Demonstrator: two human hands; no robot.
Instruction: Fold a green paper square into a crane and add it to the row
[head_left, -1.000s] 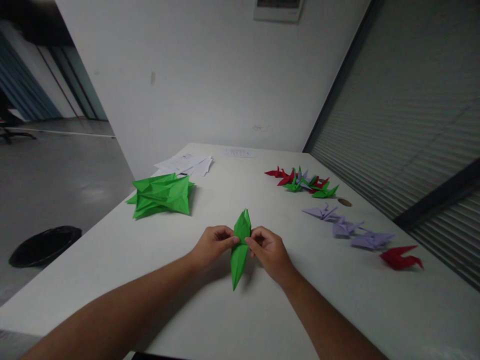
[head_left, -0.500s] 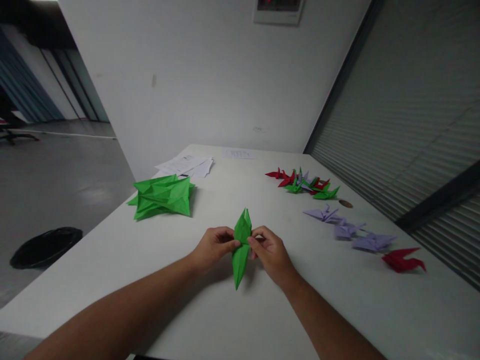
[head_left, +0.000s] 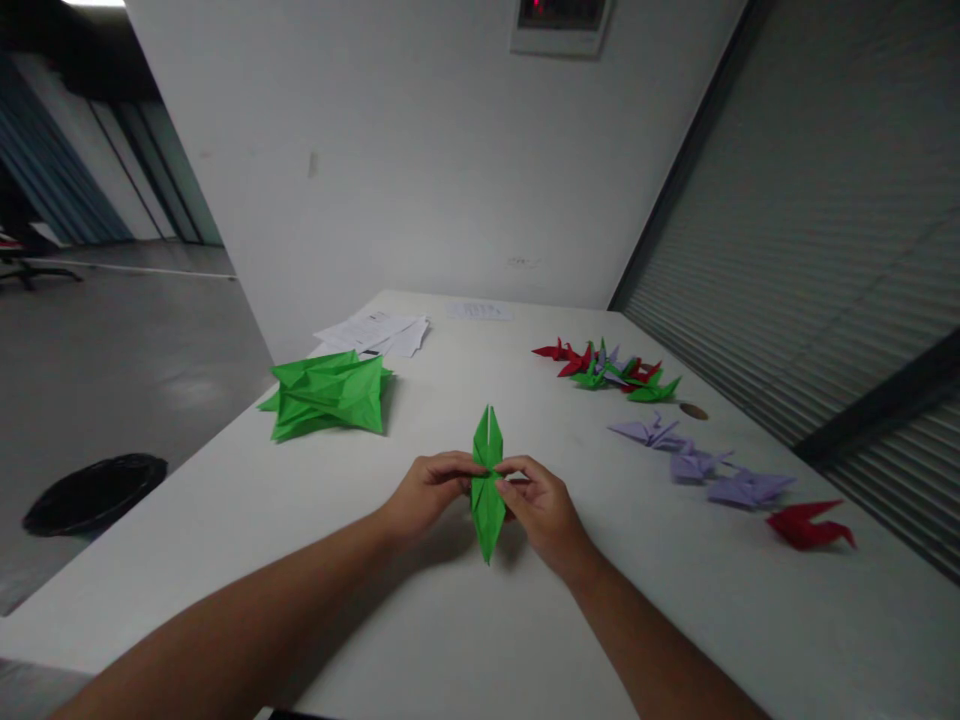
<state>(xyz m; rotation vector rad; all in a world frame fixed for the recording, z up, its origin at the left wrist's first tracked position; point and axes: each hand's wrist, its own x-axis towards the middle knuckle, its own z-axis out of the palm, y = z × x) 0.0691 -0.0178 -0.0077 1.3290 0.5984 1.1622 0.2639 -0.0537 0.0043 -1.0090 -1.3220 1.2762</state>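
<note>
Paper [head_left: 488,510], green, folded, one: waist pinched between the fingertips of left hand [head_left: 427,490] and right hand [head_left: 545,502], neither nearer, long axis running fore-and-aft between them, split end beyond the fingers, single point on their near side.

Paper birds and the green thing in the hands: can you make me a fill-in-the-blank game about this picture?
1. The left hand and the right hand hold a folded paper coloured ____.
2. The bird nearest the front of the table is ____.
3. Between that bird and the mixed group of birds lie ____ purple birds.
4. The black bin stands to the ____ of the table.

Missing words: green; red; three; left.
</note>
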